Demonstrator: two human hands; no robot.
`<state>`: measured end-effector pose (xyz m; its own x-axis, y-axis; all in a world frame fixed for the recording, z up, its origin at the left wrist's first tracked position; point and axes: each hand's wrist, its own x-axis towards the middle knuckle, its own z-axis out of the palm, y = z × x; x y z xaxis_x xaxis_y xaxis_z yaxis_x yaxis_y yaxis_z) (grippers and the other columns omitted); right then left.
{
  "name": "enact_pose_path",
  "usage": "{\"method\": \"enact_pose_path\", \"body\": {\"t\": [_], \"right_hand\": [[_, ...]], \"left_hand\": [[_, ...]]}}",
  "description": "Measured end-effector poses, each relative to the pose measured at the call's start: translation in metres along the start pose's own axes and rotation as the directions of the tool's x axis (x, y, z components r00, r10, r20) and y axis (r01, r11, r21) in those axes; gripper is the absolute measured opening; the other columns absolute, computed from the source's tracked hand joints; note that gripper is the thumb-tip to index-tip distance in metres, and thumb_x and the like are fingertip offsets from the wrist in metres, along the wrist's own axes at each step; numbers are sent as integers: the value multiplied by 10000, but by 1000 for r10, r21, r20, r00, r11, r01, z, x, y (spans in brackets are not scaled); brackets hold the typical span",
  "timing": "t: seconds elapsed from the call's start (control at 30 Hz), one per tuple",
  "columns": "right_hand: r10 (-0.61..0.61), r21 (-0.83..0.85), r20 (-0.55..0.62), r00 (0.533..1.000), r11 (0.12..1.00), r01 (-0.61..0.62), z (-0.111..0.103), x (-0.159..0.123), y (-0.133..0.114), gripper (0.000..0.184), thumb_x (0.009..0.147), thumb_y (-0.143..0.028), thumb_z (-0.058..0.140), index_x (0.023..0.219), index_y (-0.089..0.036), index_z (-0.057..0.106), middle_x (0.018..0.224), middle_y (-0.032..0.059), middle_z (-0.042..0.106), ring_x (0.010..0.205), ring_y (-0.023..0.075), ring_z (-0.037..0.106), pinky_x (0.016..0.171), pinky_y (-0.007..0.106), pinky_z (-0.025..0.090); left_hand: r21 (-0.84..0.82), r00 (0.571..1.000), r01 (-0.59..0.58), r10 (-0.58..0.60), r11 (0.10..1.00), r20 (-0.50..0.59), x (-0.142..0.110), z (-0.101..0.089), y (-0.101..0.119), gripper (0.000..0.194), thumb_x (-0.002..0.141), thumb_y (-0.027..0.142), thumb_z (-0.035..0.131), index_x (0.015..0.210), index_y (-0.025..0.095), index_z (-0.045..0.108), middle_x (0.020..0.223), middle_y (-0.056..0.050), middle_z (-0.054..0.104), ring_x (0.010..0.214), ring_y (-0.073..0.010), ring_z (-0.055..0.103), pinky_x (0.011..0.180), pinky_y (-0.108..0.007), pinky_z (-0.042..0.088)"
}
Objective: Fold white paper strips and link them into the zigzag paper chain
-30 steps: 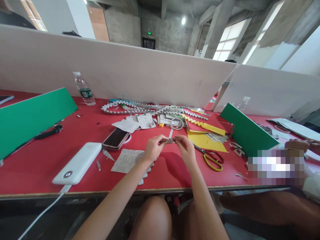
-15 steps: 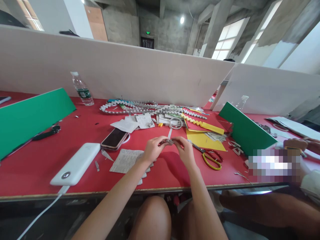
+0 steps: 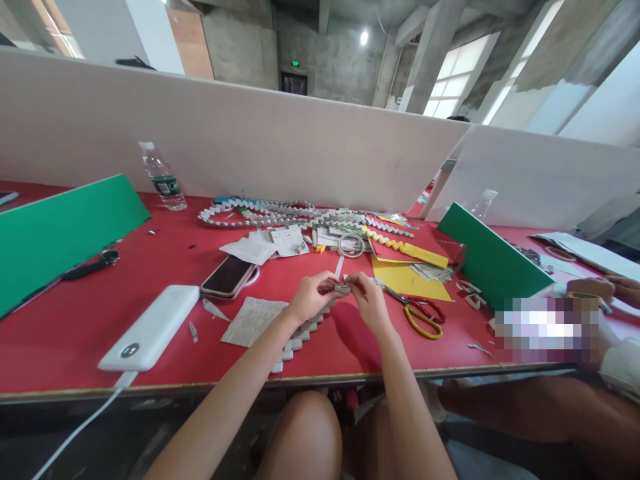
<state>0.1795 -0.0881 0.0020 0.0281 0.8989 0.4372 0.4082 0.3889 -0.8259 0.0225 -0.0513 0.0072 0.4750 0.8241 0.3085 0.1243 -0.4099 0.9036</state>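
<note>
A zigzag folded-paper chain slants from the table's front edge up to my hands. My left hand pinches its far end between thumb and fingers. At the same small grey-white folded piece, my right hand is closed from the other side, fingertips pressed on it. Part of the chain is hidden behind my left forearm. A printed paper sheet lies just left of the chain. To the right of my right hand rest scissors with red and yellow handles.
Beyond my hands lie a tape-like ring, longer zigzag chains, a yellow folded strip and loose papers. A phone and white power bank are left. Green boards flank the space; a co-worker's hand is at right.
The chain's end in my fingers has tilted and dropped slightly, and more of the chain now shows beside my left wrist. Both hands stay close together.
</note>
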Motion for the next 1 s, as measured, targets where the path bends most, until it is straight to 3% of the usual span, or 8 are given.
{"method": "enact_pose_path", "body": {"t": [0.43,0.83,1.0], "right_hand": [[-5,-14,47,999,1000,6,4,1,-5,109,798,-198,420,787,-191,528,741,18,580,694,160,530,651,260,399],[44,40,-45,998,998,-42,2,2,-7,145,799,-237,460,847,-183,586,742,22,613,687,156,553,661,278,443],[82,170,64,995,981,-92,-4,-1,-10,256,827,-271,490,1042,-206,614,998,56,660,911,183,603,826,323,468]], "left_hand": [[-14,997,9,-7,1000,82,-1,1,4,241,727,365,623,805,179,492,685,23,541,626,-100,529,608,-219,448],[-222,992,128,-121,967,44,2,-7,10,275,715,409,635,818,175,533,745,-14,622,706,-147,620,608,-236,469],[-269,979,195,-202,943,1,4,-10,5,298,705,415,649,806,164,523,688,-14,640,644,-144,618,579,-240,459]]}}
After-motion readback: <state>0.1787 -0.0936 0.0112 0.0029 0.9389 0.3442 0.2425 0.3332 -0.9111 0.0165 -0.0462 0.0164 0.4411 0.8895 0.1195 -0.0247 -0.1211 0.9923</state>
